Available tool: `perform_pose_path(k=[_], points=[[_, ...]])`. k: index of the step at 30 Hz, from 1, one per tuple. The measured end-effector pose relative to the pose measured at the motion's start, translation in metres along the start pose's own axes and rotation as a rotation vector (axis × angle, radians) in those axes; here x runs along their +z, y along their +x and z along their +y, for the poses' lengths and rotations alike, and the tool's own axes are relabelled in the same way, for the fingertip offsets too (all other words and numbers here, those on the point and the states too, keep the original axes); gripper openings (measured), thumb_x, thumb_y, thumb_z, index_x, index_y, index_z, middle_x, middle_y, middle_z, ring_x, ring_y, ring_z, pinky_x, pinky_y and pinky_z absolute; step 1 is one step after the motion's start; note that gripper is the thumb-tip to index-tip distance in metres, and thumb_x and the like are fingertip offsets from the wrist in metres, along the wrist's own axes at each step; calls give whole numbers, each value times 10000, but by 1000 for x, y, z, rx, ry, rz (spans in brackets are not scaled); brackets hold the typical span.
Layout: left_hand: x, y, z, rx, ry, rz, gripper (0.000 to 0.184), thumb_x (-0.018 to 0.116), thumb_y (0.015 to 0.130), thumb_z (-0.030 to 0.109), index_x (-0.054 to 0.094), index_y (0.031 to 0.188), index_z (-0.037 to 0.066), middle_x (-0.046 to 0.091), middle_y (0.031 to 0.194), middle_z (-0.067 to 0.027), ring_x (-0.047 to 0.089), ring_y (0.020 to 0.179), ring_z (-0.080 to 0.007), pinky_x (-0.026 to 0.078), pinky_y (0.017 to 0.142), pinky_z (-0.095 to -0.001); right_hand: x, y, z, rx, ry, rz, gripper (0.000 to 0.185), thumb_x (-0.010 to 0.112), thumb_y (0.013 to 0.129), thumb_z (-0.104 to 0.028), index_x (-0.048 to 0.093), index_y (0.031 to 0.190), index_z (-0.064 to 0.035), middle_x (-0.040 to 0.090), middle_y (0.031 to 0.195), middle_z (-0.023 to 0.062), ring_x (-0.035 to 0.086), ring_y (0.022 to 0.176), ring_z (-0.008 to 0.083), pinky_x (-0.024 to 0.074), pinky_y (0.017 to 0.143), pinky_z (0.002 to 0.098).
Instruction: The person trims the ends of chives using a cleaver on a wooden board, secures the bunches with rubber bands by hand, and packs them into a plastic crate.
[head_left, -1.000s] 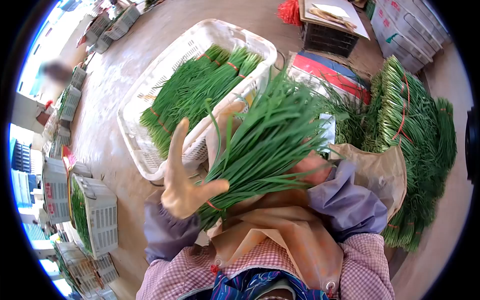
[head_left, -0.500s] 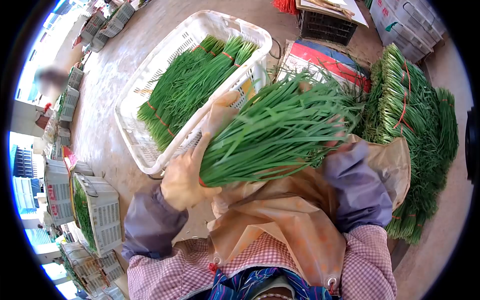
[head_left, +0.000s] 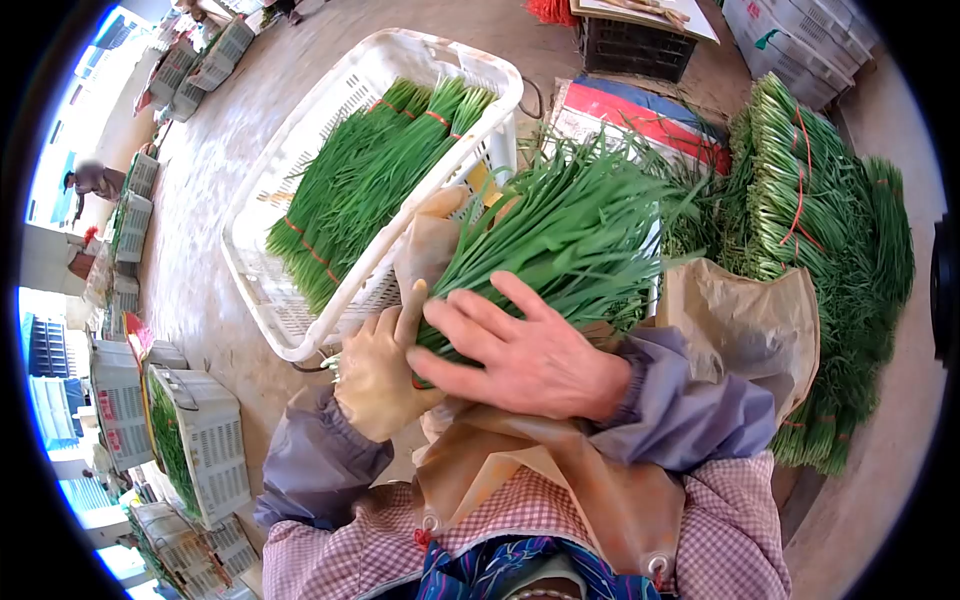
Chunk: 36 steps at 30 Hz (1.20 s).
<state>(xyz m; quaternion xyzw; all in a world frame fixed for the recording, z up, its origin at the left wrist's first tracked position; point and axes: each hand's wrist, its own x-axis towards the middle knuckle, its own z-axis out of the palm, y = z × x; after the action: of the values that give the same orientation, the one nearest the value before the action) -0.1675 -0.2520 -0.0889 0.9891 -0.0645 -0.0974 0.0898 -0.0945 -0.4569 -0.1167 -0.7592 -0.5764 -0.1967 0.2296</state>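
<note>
A loose bunch of long green garlic chives [head_left: 575, 235] lies across my lap, its leaves fanning to the upper right. My left hand [head_left: 378, 378], in a pale glove, is closed around the stem end. A bit of red band shows by its thumb. My right hand [head_left: 530, 355] is bare and rests on the bunch close to the left, its fingers spread over the lower leaves. Just beyond stands a white plastic crate [head_left: 284, 344] holding several chive bundles [head_left: 365, 185] tied with red bands.
To my right rises a tall stack of banded chives [head_left: 835, 250]. A red, white and blue sack [head_left: 640, 125] lies ahead, near a black crate [head_left: 635, 50]. Grey crates [head_left: 790, 45] stand at the upper right, more crates [head_left: 205, 440] along the left. Far left is another person [head_left: 98, 182].
My right hand has come from the leafy end, where leaves hid it, left onto the bunch near the stems. My left hand keeps its grip.
</note>
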Motion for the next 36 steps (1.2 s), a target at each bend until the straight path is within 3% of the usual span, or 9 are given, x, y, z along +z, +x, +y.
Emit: perform_pose_path(k=[4, 7, 9, 11, 14, 18, 20, 29, 36], points=[[4, -10, 3, 40, 62, 68, 1063, 798, 604, 249, 246, 1479, 1, 553, 1132, -182, 555, 1025, -356, 413, 916, -466, -13, -14, 21, 394, 65, -265, 910, 823, 618, -359, 402, 1397, -148, 498, 1215, 156, 574, 982, 291, 482, 803, 435], [6, -12, 1, 16, 35, 70, 1064, 791, 606, 240, 238, 1482, 3, 545, 1155, -188, 546, 1037, -361, 419, 910, -474, -22, -65, 66, 643, -237, -329, 602, 737, 673, -95, 518, 1233, -119, 611, 922, 102, 651, 774, 263, 521, 609, 386], [7, -11, -2, -6, 4, 56, 1070, 790, 604, 238, 232, 1487, 6, 545, 1154, -188, 542, 1043, -364, 422, 908, -478, -34, -129, 120, 696, -430, -136, 294, 593, 770, -11, 578, 1049, -103, 608, 773, 103, 654, 687, 281, 515, 571, 394], [11, -12, -4, -22, -23, 62, 1095, 794, 594, 245, 219, 1497, 13, 552, 1133, -185, 537, 1041, -365, 427, 905, -479, -70, -155, 133, 892, -456, 194, 206, 637, 821, -51, 670, 1007, -134, 672, 867, 150, 633, 688, 301, 506, 605, 415], [17, -13, -6, -11, -31, 102, 1117, 802, 580, 256, 216, 1501, 22, 555, 1114, -182, 537, 1023, -362, 425, 904, -486, -114, -127, 107, 1111, 165, 642, 131, 603, 883, -55, 681, 988, -56, 689, 848, 86, 618, 707, 189, 492, 655, 300], [17, -12, -2, -17, -30, 103, 1118, 804, 572, 260, 225, 1501, 32, 552, 1111, -185, 537, 1013, -368, 418, 903, -494, -102, -90, 67, 865, 535, 773, 103, 604, 898, -47, 672, 955, 6, 666, 846, 26, 570, 744, 101, 463, 674, 239], [18, -12, -1, -25, -30, 110, 1118, 805, 567, 261, 231, 1500, 37, 550, 1112, -188, 537, 1014, -371, 415, 903, -496, -87, -85, 65, 787, 594, 539, 79, 623, 881, -21, 669, 939, 8, 661, 850, 39, 566, 755, 90, 460, 671, 230], [21, -13, 1, -33, -4, 128, 1092, 799, 575, 280, 253, 1480, 4, 542, 1143, -209, 532, 1035, -391, 413, 907, -498, -52, -90, 65, 1098, 1058, 264, 129, 609, 916, -60, 635, 1006, 28, 614, 795, 26, 539, 726, 67, 460, 652, 233], [23, -13, 5, -15, 11, 156, 1061, 794, 580, 266, 281, 1473, 11, 542, 1167, -193, 533, 1051, -374, 412, 917, -492, -34, -95, 71, 797, 667, 181, 74, 601, 907, -41, 613, 964, 5, 547, 692, 66, 504, 643, 99, 440, 592, 270]])
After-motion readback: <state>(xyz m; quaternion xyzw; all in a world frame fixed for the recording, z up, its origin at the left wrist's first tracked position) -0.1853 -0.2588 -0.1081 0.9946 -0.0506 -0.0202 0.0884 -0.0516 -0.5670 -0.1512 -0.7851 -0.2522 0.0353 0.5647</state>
